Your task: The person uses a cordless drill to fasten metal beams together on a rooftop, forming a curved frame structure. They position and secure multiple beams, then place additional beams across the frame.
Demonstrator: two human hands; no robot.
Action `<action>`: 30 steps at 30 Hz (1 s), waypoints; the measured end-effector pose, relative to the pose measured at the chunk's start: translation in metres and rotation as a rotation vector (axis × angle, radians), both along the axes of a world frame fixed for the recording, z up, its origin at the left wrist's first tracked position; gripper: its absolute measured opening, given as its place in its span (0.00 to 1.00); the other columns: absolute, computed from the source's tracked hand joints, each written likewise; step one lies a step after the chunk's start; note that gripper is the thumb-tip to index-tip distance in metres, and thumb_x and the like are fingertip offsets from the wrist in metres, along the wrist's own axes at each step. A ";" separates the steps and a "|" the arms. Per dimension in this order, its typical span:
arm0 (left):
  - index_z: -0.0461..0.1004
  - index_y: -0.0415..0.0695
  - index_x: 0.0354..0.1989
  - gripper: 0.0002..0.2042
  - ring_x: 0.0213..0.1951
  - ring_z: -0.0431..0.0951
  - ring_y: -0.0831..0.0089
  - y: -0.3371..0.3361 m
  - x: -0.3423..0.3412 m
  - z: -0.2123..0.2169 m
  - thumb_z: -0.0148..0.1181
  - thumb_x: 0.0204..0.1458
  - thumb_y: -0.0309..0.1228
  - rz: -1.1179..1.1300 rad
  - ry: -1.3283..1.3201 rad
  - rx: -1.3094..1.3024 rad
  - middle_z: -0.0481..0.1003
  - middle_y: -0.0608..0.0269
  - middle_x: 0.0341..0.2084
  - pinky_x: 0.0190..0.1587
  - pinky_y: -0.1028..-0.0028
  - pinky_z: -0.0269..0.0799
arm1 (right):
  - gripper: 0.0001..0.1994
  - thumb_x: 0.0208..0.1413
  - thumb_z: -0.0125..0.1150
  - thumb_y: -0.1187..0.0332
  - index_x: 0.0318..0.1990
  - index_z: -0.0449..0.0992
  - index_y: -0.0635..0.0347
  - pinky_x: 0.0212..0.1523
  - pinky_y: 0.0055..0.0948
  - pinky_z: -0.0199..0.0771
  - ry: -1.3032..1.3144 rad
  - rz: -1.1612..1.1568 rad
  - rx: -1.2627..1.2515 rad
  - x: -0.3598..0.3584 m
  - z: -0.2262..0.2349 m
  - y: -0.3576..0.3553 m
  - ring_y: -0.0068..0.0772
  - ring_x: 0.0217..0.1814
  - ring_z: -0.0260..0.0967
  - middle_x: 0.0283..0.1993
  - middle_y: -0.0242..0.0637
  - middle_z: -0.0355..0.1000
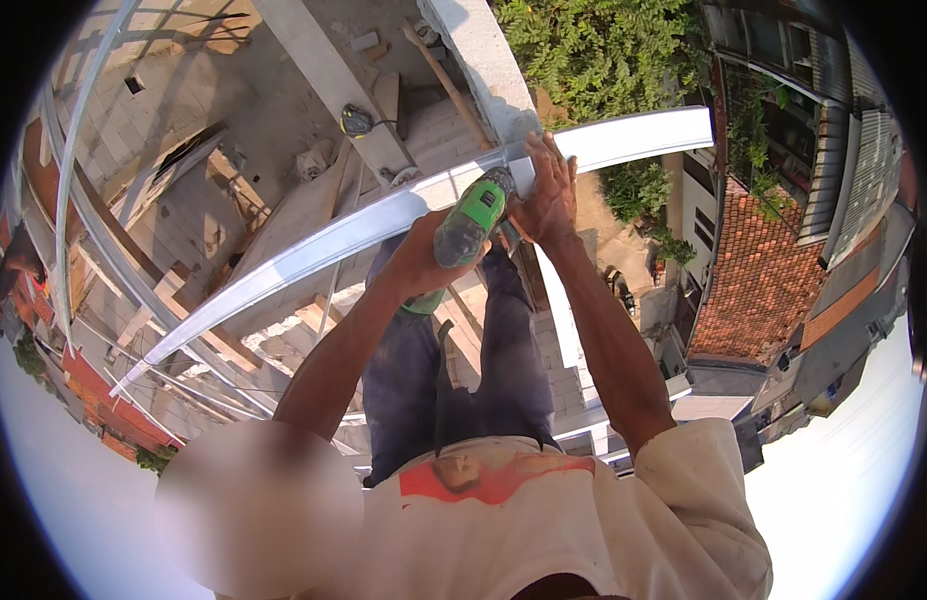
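- over the metal channel (398, 207), toward its right end, your left hand (421, 258) grips the green cordless drill (473, 218).
- your right hand (549, 200), fingers extended, lies beside the drill's nose; a slip could injure it.

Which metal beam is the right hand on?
The broad pale beam behind the green drill; the far-left beams lie clear of the right hand.

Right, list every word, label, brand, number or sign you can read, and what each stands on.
No text can be read here.
Green-and-black drill in the left hand: a small dark patch, too small to read.
Light shirt: a red printed picture, no legible words.
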State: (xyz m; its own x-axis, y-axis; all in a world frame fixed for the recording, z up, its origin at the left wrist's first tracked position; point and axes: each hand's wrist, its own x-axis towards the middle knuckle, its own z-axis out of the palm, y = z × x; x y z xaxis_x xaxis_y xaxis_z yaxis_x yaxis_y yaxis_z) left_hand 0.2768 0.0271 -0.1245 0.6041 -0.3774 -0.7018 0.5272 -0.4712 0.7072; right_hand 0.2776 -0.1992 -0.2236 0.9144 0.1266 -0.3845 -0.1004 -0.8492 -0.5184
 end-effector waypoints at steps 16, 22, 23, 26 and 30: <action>0.80 0.38 0.31 0.13 0.21 0.81 0.70 0.000 0.003 -0.014 0.67 0.57 0.37 0.104 0.178 -0.088 0.78 0.59 0.15 0.32 0.66 0.77 | 0.39 0.43 0.73 0.69 0.66 0.64 0.54 0.78 0.70 0.37 0.000 -0.004 0.025 0.002 0.000 0.000 0.49 0.83 0.44 0.75 0.38 0.59; 0.78 0.37 0.41 0.13 0.25 0.80 0.76 0.004 0.007 -0.017 0.67 0.59 0.36 0.008 0.242 -0.080 0.79 0.63 0.21 0.32 0.69 0.76 | 0.40 0.40 0.75 0.69 0.65 0.64 0.56 0.78 0.70 0.36 -0.023 -0.004 0.013 0.001 -0.004 0.000 0.46 0.83 0.44 0.75 0.38 0.59; 0.78 0.37 0.40 0.13 0.24 0.80 0.76 0.003 0.007 -0.016 0.67 0.59 0.36 -0.019 0.241 -0.072 0.79 0.63 0.21 0.32 0.69 0.76 | 0.40 0.40 0.75 0.69 0.65 0.64 0.56 0.78 0.70 0.37 -0.019 -0.004 0.016 0.001 -0.004 0.000 0.47 0.83 0.44 0.75 0.39 0.59; 0.78 0.37 0.38 0.13 0.23 0.79 0.76 -0.002 -0.007 -0.019 0.67 0.59 0.36 0.026 0.030 -0.127 0.78 0.63 0.19 0.31 0.68 0.76 | 0.40 0.40 0.75 0.69 0.65 0.64 0.57 0.78 0.71 0.37 -0.033 -0.006 0.024 0.001 -0.005 0.001 0.47 0.83 0.45 0.75 0.39 0.59; 0.78 0.38 0.37 0.13 0.23 0.79 0.76 -0.001 -0.009 -0.015 0.66 0.60 0.37 0.055 0.058 -0.090 0.77 0.64 0.17 0.31 0.69 0.76 | 0.41 0.39 0.76 0.68 0.66 0.65 0.57 0.78 0.71 0.37 -0.035 -0.012 0.015 0.002 -0.004 0.002 0.47 0.83 0.45 0.75 0.39 0.60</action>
